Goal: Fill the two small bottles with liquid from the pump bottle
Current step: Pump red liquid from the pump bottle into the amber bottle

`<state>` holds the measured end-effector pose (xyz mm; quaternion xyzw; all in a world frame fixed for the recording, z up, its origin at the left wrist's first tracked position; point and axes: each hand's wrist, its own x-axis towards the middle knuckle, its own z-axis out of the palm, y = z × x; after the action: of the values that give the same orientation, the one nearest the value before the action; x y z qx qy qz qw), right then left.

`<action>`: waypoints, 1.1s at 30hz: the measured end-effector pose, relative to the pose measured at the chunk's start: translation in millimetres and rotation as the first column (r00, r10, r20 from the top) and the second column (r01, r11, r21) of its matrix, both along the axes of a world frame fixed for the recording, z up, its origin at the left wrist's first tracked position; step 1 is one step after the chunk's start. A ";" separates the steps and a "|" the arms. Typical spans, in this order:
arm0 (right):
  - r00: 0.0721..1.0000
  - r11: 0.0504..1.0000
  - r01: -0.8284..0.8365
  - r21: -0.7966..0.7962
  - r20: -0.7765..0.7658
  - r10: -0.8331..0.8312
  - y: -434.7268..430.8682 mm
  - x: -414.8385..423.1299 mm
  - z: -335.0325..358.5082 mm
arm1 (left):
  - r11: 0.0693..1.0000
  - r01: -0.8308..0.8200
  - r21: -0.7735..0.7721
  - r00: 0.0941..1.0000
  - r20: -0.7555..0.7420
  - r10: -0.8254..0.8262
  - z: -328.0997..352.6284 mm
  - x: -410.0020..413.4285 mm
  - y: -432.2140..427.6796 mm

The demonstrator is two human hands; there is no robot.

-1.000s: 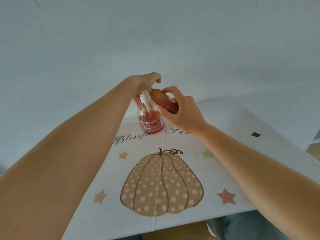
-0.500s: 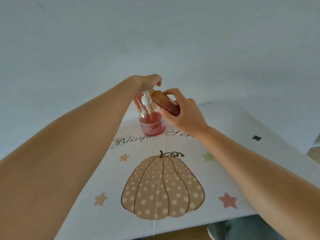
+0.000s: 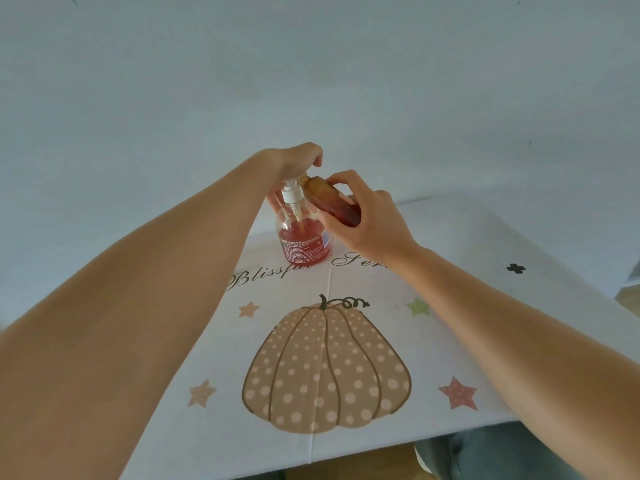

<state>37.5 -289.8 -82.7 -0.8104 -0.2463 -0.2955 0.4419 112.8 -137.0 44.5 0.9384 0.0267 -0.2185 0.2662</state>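
Observation:
A clear pump bottle (image 3: 304, 244) with red liquid in its lower half and a white pump head stands at the far middle of the table. My left hand (image 3: 298, 161) is curled over the pump head, with fingers showing behind the neck. My right hand (image 3: 370, 223) grips a small amber bottle (image 3: 329, 200), tilted with its mouth up against the pump's nozzle. Dark reddish liquid lies in the small bottle's lower part. No second small bottle is in view.
The table carries a white cloth (image 3: 467, 244) printed with a dotted pumpkin (image 3: 325, 368), stars and script lettering. A plain pale wall rises just behind the table. My grey-clad lap (image 3: 502, 452) shows below the near table edge.
Both hands keep the same hold on the pump and the small bottle. Only the view has shifted slightly.

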 end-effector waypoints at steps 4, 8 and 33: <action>1.000 1.000 -0.008 0.005 -0.012 0.008 0.3 -1.6 2.6 | 0.999 0.031 0.035 0.999 -0.028 -0.030 7.4 -2.5 -0.5; 1.000 1.000 -0.014 0.001 -0.010 0.014 0.3 -1.2 3.7 | 0.997 0.029 0.065 0.999 -0.015 -0.028 8.7 4.4 0.7; 0.997 0.999 0.000 0.050 -0.079 0.004 2.4 7.1 -2.9 | 0.793 -0.159 -0.588 0.975 0.034 0.221 -8.6 17.3 18.6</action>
<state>44.6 -287.4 -85.6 -0.8099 -0.2219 -0.2690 0.4716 130.1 -118.3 35.9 0.8142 0.0394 -0.1406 0.5620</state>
